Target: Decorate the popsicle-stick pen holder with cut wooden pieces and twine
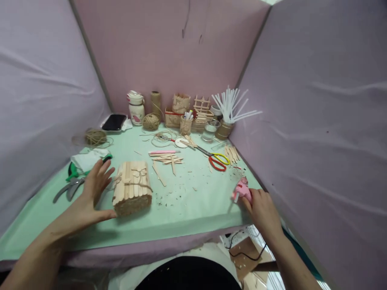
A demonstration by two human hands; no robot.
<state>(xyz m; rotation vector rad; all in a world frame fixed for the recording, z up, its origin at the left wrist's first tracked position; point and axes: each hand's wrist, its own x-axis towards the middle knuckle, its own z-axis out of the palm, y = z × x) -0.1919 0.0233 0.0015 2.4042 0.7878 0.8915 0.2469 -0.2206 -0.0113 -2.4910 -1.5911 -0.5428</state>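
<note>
A small box covered with wooden craft sticks (133, 185), tied round with twine, lies on the table left of centre. Beside it my left hand (96, 191) is open, fingers spread, with the thumb tip close to the box's lower corner; whether it touches I cannot tell. At the right edge of the table my right hand (261, 207) is wrapped round a pink hot glue gun (242, 191); a white glue stick pokes out of its back. Green-handled pliers (72, 183) lie just left of my left hand.
Wooden sticks (169, 159) and red-yellow scissors (216, 159) lie mid-table. Along the back stand a white bottle (136, 108), twine balls (150, 121), a water glass (210, 131) and a jar of white glue sticks (225, 129). Fabric walls (169, 52) enclose three sides.
</note>
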